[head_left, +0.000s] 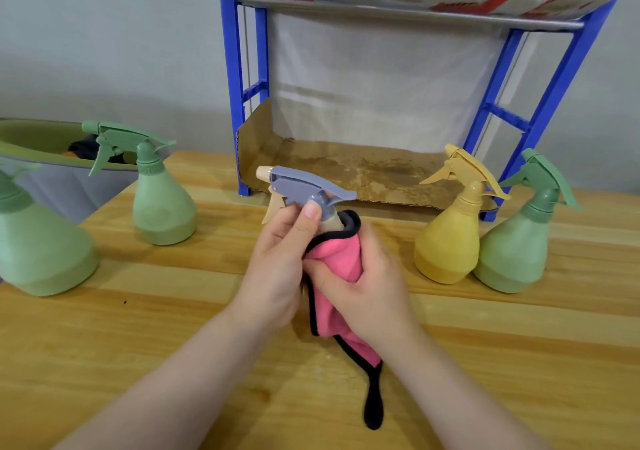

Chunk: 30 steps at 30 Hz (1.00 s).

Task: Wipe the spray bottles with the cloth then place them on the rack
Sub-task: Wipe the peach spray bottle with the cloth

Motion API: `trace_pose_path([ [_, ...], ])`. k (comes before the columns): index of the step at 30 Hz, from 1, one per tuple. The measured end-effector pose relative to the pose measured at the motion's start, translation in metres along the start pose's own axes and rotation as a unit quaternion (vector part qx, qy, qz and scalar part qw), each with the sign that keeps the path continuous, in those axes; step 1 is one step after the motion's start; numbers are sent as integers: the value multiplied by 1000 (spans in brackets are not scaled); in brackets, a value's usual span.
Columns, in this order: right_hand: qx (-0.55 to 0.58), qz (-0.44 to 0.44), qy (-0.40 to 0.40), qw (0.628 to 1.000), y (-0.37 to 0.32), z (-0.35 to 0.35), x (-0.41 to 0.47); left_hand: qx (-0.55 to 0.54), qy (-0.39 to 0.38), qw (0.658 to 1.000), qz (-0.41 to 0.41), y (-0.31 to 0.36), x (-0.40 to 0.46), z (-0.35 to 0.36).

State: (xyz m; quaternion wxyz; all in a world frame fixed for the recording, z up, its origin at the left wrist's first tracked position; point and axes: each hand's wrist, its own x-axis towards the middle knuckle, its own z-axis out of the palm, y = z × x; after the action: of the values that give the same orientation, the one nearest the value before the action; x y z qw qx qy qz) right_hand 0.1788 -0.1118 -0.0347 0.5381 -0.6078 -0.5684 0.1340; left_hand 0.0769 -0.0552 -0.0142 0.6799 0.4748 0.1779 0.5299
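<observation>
Left hand (277, 262): gripped the bottle (304, 193) neck.
Right hand (363, 287): clasped cloth (337, 259) around body.
Tip: twisting would wipe evenly.

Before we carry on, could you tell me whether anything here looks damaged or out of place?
The cardboard liner on the rack's bottom shelf is stained dark, with a ragged left edge. The bottles on the table stand upright.
</observation>
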Motion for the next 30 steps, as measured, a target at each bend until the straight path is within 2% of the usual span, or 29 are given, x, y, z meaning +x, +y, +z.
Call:
trace_pose_path([
  [9, 52, -10, -82, 995, 4, -2, -1, -87, 70, 992, 63, 26, 16, -10],
  [15, 121, -17, -100, 987, 5, -4, -4, -210, 96, 973, 12, 33, 19, -16],
  [19, 133, -11, -95, 986, 5, -6, -4, -210, 92, 973, -17, 29, 19, -18],
  [25, 96, -31, -90, 991, 3, -13, 2, -107, 14, 994, -5, 26, 16, -15],
  [30, 30, -57, -100, 993, -4, -16, 6, 22, -142, 988, -53, 14, 3, -9],
])
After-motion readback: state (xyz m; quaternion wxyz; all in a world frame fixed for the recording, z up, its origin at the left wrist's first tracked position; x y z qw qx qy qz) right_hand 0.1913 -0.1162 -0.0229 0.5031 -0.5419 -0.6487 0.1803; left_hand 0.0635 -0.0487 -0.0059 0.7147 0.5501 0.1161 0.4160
